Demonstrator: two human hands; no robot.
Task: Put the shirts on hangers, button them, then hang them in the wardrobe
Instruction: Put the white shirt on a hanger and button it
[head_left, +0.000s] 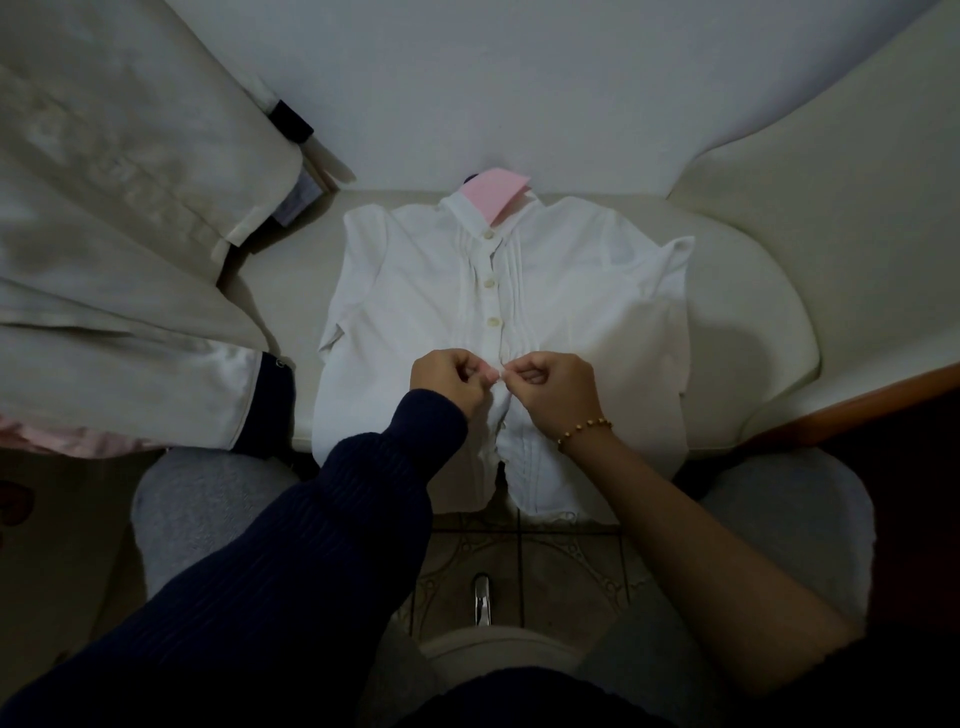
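Left hand (449, 382): navy ribbed sleeve, fingers curled, pinching one front edge of the shirt at frame centre. Right hand (553, 392): bare forearm, gold bead bracelet (584, 428) at the wrist, fingers curled, pinching the opposite front edge; the fingertips of both hands meet. White shirt (415, 291): lies front-up on the cream-covered bed (753, 291), collar toward 12 o'clock; three buttons (491, 283) closed above the hands, front open below them. Pink card (496, 195): at the collar, 12 o'clock; any print unreadable. Cream garments (104, 234) with navy cuffs: heaped at 9 o'clock. White wall (519, 78): behind the bed. Patterned floor tiles (571, 561): 6 o'clock, between grey-clad knees (208, 509).
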